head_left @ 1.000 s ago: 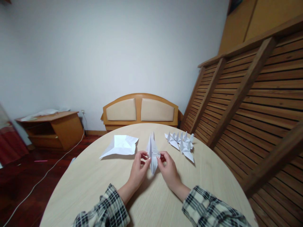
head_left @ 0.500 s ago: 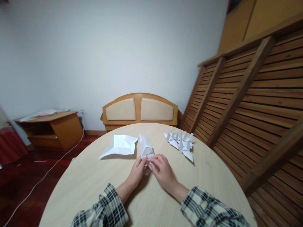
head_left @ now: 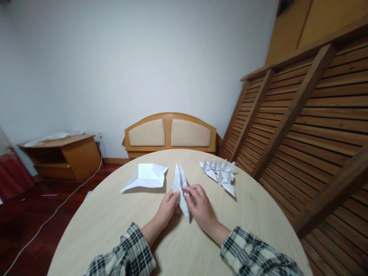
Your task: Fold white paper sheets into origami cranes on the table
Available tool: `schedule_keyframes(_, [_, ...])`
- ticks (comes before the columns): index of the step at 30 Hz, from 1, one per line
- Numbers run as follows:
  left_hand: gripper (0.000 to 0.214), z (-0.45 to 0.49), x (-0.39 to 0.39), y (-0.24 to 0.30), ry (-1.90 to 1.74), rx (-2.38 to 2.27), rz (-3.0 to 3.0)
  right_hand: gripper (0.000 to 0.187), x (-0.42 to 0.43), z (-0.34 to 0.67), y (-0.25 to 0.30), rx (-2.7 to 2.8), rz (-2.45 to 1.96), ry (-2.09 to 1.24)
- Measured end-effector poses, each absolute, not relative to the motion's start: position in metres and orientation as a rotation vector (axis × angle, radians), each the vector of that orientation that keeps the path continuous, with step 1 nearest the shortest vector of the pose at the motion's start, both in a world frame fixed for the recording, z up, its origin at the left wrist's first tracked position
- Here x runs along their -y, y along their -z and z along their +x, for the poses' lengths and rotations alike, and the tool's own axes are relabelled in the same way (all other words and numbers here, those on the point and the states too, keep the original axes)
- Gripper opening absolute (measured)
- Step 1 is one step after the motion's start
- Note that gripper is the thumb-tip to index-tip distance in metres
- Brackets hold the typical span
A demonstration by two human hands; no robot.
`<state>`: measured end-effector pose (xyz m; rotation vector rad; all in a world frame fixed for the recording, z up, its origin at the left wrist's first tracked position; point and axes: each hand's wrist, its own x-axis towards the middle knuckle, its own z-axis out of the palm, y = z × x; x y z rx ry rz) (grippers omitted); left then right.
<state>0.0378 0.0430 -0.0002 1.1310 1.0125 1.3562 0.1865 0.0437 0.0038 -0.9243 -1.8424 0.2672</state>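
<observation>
Between my hands is a folded white paper (head_left: pixel 180 184), a long narrow diamond with two points at its far end and one point towards me. My left hand (head_left: pixel 166 205) grips its left edge, thumb on top and fingers partly hidden beneath. On the other side, my right hand (head_left: pixel 200 203) pinches the right edge near the middle with thumb and fingertips. A creased white sheet (head_left: pixel 148 177) lies to the left, its edges raised. Several finished paper cranes (head_left: pixel 224 175) stand grouped on the right.
All of this is on a round pale wooden table (head_left: pixel 115 230). Behind it stands a headboard (head_left: pixel 169 132) with cream panels. A slatted wooden frame (head_left: pixel 287 153) leans close on the right. Papers lie on a low cabinet (head_left: pixel 69 157) at left, and a white cable (head_left: pixel 66 203) crosses the floor.
The folded paper has gone from a wide, partly opened flap to a narrow diamond, its near point now reaching towards me. Both hands stay in about the same place, still gripping it.
</observation>
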Motion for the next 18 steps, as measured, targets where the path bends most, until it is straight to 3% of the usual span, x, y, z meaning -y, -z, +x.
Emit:
schedule_keyframes(12, [0.053, 0.0398, -0.0443, -0.0016, -1.36, -0.974, 1.188, 0.038, -0.0452, 0.1847, 0.0002, 1.856, -1.05, -0.238])
schedule_keyframes(18, [0.047, 0.0356, -0.0477, 0.003, -1.396, -1.126, 1.392, 0.033, -0.045, 0.1871, -0.0028, 1.886, -1.178, -0.2])
